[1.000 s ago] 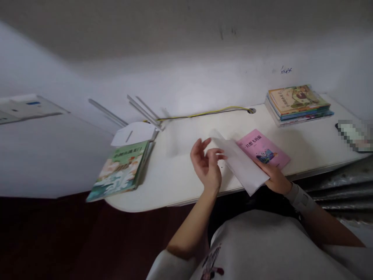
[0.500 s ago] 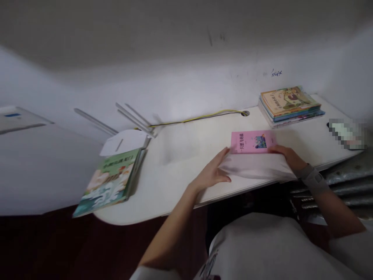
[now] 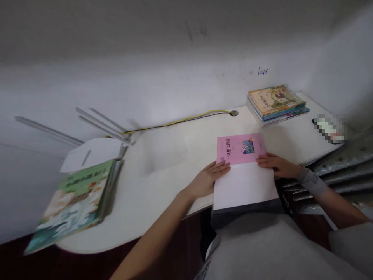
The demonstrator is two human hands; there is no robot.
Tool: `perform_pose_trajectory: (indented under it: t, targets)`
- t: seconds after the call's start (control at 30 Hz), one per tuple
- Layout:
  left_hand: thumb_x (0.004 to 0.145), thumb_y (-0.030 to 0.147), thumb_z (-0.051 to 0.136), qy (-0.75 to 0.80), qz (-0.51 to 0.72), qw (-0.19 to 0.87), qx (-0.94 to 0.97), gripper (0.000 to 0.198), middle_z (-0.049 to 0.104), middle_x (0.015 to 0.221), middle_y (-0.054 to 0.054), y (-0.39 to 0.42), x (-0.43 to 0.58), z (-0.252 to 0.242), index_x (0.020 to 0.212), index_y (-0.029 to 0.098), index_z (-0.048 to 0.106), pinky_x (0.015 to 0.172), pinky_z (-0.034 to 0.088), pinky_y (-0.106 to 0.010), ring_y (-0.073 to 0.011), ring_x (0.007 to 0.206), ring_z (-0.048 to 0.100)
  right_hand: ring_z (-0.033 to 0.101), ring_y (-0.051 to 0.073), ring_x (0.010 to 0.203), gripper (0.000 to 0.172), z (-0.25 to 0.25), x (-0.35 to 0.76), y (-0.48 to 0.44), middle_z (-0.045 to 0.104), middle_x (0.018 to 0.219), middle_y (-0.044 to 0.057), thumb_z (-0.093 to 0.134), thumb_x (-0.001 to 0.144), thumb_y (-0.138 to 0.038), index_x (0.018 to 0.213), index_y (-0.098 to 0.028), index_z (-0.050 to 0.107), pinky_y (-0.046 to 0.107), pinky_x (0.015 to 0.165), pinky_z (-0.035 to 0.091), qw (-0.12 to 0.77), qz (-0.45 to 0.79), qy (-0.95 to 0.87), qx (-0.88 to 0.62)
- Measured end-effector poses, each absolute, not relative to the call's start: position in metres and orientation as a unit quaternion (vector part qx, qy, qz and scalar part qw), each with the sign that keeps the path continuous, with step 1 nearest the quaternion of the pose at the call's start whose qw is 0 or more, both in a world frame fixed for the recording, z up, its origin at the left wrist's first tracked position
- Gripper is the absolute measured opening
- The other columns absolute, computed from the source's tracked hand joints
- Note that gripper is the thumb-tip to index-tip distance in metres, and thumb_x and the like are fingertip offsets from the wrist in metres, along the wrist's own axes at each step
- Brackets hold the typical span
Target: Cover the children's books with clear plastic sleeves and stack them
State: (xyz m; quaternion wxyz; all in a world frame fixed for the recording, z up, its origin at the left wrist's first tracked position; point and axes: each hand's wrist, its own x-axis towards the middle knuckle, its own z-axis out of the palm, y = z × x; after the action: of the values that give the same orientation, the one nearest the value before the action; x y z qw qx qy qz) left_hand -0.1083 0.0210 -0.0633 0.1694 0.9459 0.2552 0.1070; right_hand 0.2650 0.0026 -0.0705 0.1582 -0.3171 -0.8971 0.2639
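Observation:
A book lies opened before me, with a pink page [image 3: 240, 149] bearing dark characters and a small colored picture on the far side and a blank white page [image 3: 244, 186] nearer me. A dark strip shows along its near end, which overhangs the table edge. My left hand [image 3: 205, 179] rests on the book's left side, its fingers stretched flat over the fold. On the right side, my right hand [image 3: 278, 165] has its fingers laid across the page near the same fold; its thumb is hard to make out. A grey band circles my right wrist.
Several picture books [image 3: 276, 103] are stacked at the back right, beside a blurred-out phone-like object [image 3: 329, 129]. A green-covered book [image 3: 75, 198] tops a pile at the left, overhanging the table [image 3: 163, 182]. Behind it sits a white router [image 3: 91, 153] with antennas. A yellow cable [image 3: 186, 121] runs along the wall.
The white page, raised and blurred before, now lies flat toward me. My left hand's fingers have come onto the book. The view has shifted, so surroundings appear farther left.

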Motion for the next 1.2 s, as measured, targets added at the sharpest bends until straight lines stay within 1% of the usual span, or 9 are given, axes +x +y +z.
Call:
perform_pose_trajectory:
  t: [0.07, 0.13, 0.23, 0.33, 0.4, 0.5, 0.63, 0.87, 1.2]
  targets:
    - [0.086, 0.032, 0.055, 0.26, 0.078, 0.176, 0.946, 0.055, 0.042, 0.147, -0.011, 0.019, -0.111, -0.057, 0.14, 0.023, 0.045, 0.115, 0.023, -0.053, -0.0264, 0.14, 0.033, 0.041, 0.021, 0.135, 0.037, -0.071, 0.266, 0.004, 0.054, 0.139, 0.008, 0.051, 0.09, -0.03, 0.125, -0.025, 0.061, 0.047, 0.116, 0.021, 0.167, 0.283, -0.889, -0.318]
    - [0.085, 0.036, 0.055, 0.268, 0.084, 0.226, 0.933, 0.05, 0.048, 0.144, -0.009, 0.022, -0.109, -0.051, 0.133, 0.025, 0.053, 0.115, 0.022, -0.054, -0.0278, 0.137, 0.038, 0.048, 0.023, 0.13, 0.035, -0.068, 0.264, 0.005, 0.059, 0.133, 0.009, 0.052, 0.09, -0.036, 0.121, -0.024, 0.064, 0.046, 0.114, 0.025, 0.188, 0.309, -0.87, -0.335]
    - [0.085, 0.049, 0.053, 0.367, 0.199, 0.351, 0.838, 0.041, 0.067, 0.12, -0.011, 0.032, -0.097, -0.045, 0.11, 0.02, 0.068, 0.105, 0.039, -0.05, -0.0297, 0.116, 0.059, 0.06, 0.026, 0.113, 0.046, -0.06, 0.254, 0.011, 0.068, 0.118, 0.01, 0.053, 0.086, -0.051, 0.12, -0.021, 0.064, 0.043, 0.101, 0.041, 0.267, 0.331, -0.81, -0.404]
    - [0.08, 0.057, 0.057, 0.482, 0.351, 0.444, 0.669, 0.051, 0.07, 0.11, -0.014, 0.043, -0.076, -0.043, 0.107, 0.014, 0.064, 0.088, 0.052, -0.045, -0.03, 0.1, 0.066, 0.064, 0.026, 0.092, 0.053, -0.053, 0.236, 0.021, 0.07, 0.103, 0.009, 0.048, 0.084, -0.061, 0.109, -0.018, 0.065, 0.036, 0.079, 0.049, 0.367, 0.316, -0.723, -0.492]
    - [0.073, 0.056, 0.067, 0.503, 0.41, 0.486, 0.586, 0.06, 0.069, 0.111, -0.015, 0.048, -0.063, -0.042, 0.114, 0.014, 0.057, 0.081, 0.054, -0.041, -0.028, 0.095, 0.067, 0.059, 0.02, 0.071, 0.054, -0.051, 0.225, 0.028, 0.066, 0.078, 0.005, 0.044, 0.083, -0.066, 0.087, -0.017, 0.065, 0.031, 0.062, 0.045, 0.4, 0.308, -0.676, -0.537]
    - [0.067, 0.049, 0.075, 0.52, 0.43, 0.505, 0.538, 0.066, 0.069, 0.108, -0.013, 0.052, -0.054, -0.042, 0.118, 0.015, 0.051, 0.073, 0.055, -0.036, -0.0236, 0.086, 0.068, 0.04, 0.012, 0.054, 0.056, -0.051, 0.218, 0.037, 0.044, 0.054, -0.003, 0.043, 0.078, -0.073, 0.062, -0.02, 0.049, 0.027, 0.051, 0.031, 0.404, 0.311, -0.642, -0.572]
    - [0.066, 0.043, 0.076, 0.535, 0.417, 0.504, 0.535, 0.065, 0.07, 0.103, -0.011, 0.056, -0.056, -0.043, 0.119, 0.017, 0.05, 0.069, 0.055, -0.033, -0.0219, 0.082, 0.068, 0.033, 0.011, 0.056, 0.058, -0.042, 0.222, 0.046, 0.033, 0.054, -0.005, 0.045, 0.075, -0.076, 0.057, -0.021, 0.04, 0.027, 0.052, 0.026, 0.405, 0.324, -0.645, -0.561]
    - [0.068, 0.045, 0.075, 0.537, 0.423, 0.504, 0.528, 0.068, 0.071, 0.099, -0.009, 0.056, -0.054, -0.058, 0.124, 0.018, 0.048, 0.071, 0.056, -0.034, -0.0207, 0.08, 0.069, 0.038, 0.012, 0.06, 0.054, -0.036, 0.218, 0.052, 0.04, 0.056, -0.004, 0.052, 0.073, -0.073, 0.065, -0.02, 0.05, 0.027, 0.053, 0.029, 0.447, 0.356, -0.608, -0.551]
    - [0.066, 0.044, 0.077, 0.548, 0.409, 0.481, 0.548, 0.07, 0.071, 0.097, -0.008, 0.049, -0.056, -0.059, 0.124, 0.02, 0.046, 0.066, 0.056, -0.032, -0.0207, 0.077, 0.069, 0.045, 0.012, 0.06, 0.047, -0.051, 0.208, 0.045, 0.051, 0.063, -0.004, 0.062, 0.071, -0.065, 0.075, -0.019, 0.057, 0.026, 0.057, 0.039, 0.518, 0.507, -0.494, -0.48]
